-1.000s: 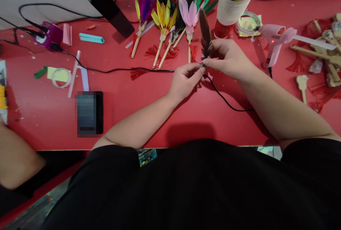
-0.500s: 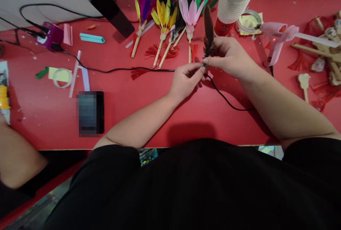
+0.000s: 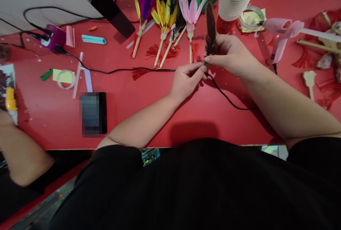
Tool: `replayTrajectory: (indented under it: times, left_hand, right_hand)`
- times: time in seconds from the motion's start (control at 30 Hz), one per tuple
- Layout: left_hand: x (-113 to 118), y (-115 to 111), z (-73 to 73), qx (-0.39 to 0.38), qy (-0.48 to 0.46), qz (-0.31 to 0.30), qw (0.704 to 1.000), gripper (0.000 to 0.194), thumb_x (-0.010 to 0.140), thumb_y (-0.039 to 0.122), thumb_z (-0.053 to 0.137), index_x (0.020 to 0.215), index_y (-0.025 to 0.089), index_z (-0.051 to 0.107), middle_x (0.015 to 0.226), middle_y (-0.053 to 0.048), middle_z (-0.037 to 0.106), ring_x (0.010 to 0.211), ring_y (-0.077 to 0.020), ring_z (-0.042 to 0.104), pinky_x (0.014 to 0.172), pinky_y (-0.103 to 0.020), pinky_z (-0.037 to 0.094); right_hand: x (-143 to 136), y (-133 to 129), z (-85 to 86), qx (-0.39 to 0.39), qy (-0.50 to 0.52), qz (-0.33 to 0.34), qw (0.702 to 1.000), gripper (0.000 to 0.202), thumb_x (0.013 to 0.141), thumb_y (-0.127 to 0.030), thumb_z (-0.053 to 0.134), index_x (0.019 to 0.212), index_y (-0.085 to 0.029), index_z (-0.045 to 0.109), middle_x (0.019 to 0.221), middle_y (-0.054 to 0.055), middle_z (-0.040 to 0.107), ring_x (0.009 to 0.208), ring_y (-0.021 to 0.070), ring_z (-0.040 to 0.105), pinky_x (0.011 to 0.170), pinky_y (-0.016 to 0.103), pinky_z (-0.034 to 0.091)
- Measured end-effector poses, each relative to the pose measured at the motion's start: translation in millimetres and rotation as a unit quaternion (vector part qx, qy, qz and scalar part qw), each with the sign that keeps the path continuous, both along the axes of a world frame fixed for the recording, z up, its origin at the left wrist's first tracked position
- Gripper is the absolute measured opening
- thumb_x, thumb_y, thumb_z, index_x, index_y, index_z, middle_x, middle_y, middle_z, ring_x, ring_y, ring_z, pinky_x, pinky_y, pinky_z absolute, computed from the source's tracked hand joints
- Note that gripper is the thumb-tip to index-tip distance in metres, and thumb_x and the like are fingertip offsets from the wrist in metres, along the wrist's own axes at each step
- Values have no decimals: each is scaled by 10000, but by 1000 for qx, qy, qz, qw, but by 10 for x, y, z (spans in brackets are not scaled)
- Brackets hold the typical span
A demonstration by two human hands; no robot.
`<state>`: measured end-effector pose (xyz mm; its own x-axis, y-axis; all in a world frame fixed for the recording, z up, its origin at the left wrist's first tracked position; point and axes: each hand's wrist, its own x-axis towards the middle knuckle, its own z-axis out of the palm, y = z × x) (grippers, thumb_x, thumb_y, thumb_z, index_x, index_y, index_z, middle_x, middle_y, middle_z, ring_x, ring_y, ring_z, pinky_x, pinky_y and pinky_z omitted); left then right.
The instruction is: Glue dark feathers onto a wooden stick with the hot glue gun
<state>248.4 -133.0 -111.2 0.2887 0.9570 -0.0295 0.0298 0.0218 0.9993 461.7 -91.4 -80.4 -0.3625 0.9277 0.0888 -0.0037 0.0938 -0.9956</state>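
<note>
A dark brown feather (image 3: 210, 24) stands nearly upright between my two hands, its tip toward the top of the view. My right hand (image 3: 229, 54) pinches its lower part from the right. At the feather's base, the thumb and fingertips of my left hand (image 3: 188, 79) are pressed together on it. Just left of the feather lies a wooden stick with pink feathers (image 3: 191, 10) and a red tassel. Further left are sticks with yellow feathers (image 3: 163, 13) and purple feathers (image 3: 145, 6). The fingertips partly hide the feather's quill.
A pink glue gun (image 3: 279, 36) with a lit red light stands right of a paper cup (image 3: 236, 4). Wooden pieces (image 3: 310, 81) lie at the right. A black cable (image 3: 114, 71) crosses the red table (image 3: 138, 116). A phone (image 3: 102, 113) and another person's arm (image 3: 23, 152) are left.
Both hands keep their hold on the feather with almost no movement. The view has shifted slightly, so more of the tray at the left edge shows.
</note>
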Motion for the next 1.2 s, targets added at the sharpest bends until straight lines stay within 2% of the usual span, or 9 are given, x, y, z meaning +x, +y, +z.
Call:
replayTrajectory:
  times: [0.2, 0.4, 0.53, 0.8, 1.0, 1.2]
  left_hand:
    - [1, -14, 21, -4, -4, 1, 1000, 347, 1140, 523, 894, 1086, 185, 957, 779, -24, 839, 549, -88, 686, 527, -204, 518]
    - [14, -14, 18, -18, -2, 14, 1000, 300, 1128, 487, 904, 1103, 193, 961, 769, -17, 840, 540, -85, 674, 522, -198, 526]
    - [19, -14, 29, -25, -6, 19, 999, 282, 1123, 464, 913, 1080, 189, 956, 764, -19, 844, 541, -82, 673, 516, -189, 519]
    - [4, -22, 92, -45, -13, 18, 999, 257, 1099, 439, 941, 1110, 185, 968, 763, -13, 843, 541, -81, 684, 509, -180, 513]
    - [-5, -17, 91, -44, -30, 13, 999, 244, 1087, 432, 936, 1076, 189, 966, 755, -7, 840, 525, -80, 667, 507, -190, 523]
    - [-12, -21, 79, -33, -32, 5, 999, 275, 1086, 457, 937, 1091, 184, 967, 764, -14, 848, 541, -87, 687, 519, -192, 527]
  right_hand:
    - [9, -16, 41, -41, 19, -1, 999, 368, 872, -473, 1014, 970, -299, 704, 933, 23, 764, 962, 309, 845, 994, 565, 795]
    - [33, 3, 26, -53, -6, -20, 998, 376, 874, -505, 1030, 993, -343, 713, 936, 53, 803, 1050, 373, 846, 1017, 607, 791]
    - [27, 6, 27, -40, -7, -19, 999, 400, 883, -535, 1042, 962, -331, 707, 889, 45, 792, 1010, 354, 841, 1010, 589, 789]
    - [-2, -16, 116, -69, 8, -25, 997, 340, 854, -409, 1094, 946, -312, 782, 887, 49, 830, 936, 334, 869, 919, 511, 791]
    - [-25, -57, 205, -90, 10, -32, 995, 333, 839, -370, 1093, 928, -315, 777, 870, 36, 826, 899, 315, 848, 832, 486, 774]
    - [-14, -78, 256, -96, 12, -40, 995, 338, 830, -340, 1092, 933, -325, 770, 894, 29, 843, 900, 299, 821, 824, 467, 767]
